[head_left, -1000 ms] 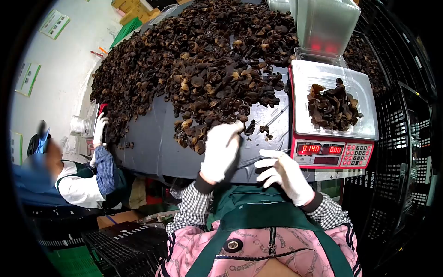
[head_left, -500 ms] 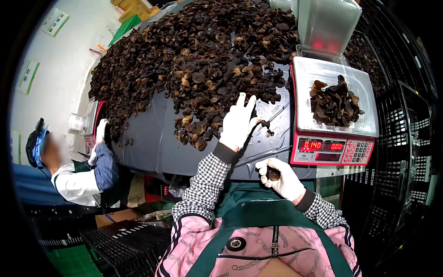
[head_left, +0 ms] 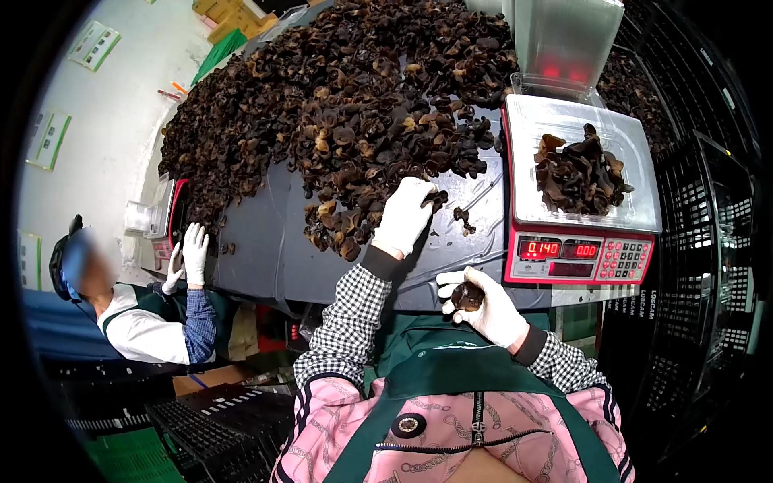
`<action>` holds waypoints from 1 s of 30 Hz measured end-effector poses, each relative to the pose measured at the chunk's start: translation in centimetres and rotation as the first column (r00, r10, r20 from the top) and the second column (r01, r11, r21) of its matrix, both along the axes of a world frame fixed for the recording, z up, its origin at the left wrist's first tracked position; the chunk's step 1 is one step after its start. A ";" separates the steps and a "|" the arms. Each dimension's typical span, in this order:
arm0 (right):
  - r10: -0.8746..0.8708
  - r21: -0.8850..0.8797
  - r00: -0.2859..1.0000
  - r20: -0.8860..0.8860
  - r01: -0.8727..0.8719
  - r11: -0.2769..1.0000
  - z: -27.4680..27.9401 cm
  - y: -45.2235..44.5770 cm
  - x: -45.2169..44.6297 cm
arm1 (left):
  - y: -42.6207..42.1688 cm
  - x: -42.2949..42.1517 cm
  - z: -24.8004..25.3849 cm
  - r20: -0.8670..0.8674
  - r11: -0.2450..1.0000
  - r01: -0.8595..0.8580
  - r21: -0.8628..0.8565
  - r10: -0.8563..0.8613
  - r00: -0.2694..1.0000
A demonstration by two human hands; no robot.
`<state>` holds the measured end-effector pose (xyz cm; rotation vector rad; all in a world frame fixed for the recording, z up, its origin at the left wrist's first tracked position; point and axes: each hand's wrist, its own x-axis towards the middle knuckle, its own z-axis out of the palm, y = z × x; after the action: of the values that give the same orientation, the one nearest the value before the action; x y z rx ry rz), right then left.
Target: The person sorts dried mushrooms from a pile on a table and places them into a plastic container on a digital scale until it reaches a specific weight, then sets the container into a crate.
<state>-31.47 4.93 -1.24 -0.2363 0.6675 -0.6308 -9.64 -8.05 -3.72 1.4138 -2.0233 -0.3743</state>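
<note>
My head camera looks down on a grey table (head_left: 262, 241), its far part covered by a broad pile (head_left: 346, 113) of dark brown, curled fungus. My left hand (head_left: 405, 216), in a white glove, is at the pile's near edge with fingers bent downward; a dark piece (head_left: 437, 199) shows right at the fingertips, and I cannot tell whether they grip it. My right hand (head_left: 491, 310), gloved too, is nearer my body, at the table's edge, its fingers curled around another piece (head_left: 468, 296) of fungus. Small scraps (head_left: 464, 220) lie on the table between my left hand and a red scale (head_left: 526, 270) on the right. The scale's silver plate (head_left: 642, 201) bears a heap (head_left: 581, 173) of fungus, and the lit display (head_left: 539, 249) reads 0.140 and 0.00. Clear containers (head_left: 568, 40) stand stacked behind the scale; black crates (head_left: 692, 249) line the far right. Off to my left, a co-worker (head_left: 153, 328) holds both gloved hands (head_left: 195, 253) up, fingers extended, near a second red scale (head_left: 180, 201).
</note>
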 end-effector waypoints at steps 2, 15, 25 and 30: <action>-0.003 -0.014 1.000 0.014 0.003 1.000 -0.4 0.1 -0.1 | -0.2 0.0 -0.2 -0.044 0.999 -0.007 0.039 0.009 0.999; -0.175 -0.065 0.984 -0.016 0.174 0.983 1.0 0.7 0.7 | 11.3 -3.4 9.6 -0.256 0.902 0.323 0.287 -0.253 0.933; -0.060 0.053 0.996 0.065 0.056 0.997 1.2 0.3 -0.4 | 6.7 -1.3 4.4 0.140 1.000 -0.025 -0.011 0.027 0.990; -0.106 0.016 0.983 0.151 0.105 0.994 1.0 0.6 -0.5 | 8.4 -2.2 11.1 -0.088 0.889 0.277 0.365 -0.263 0.961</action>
<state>-31.96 5.55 -0.20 -0.1439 0.5381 -0.7403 -11.80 0.38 7.43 1.3217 -2.2042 -0.9453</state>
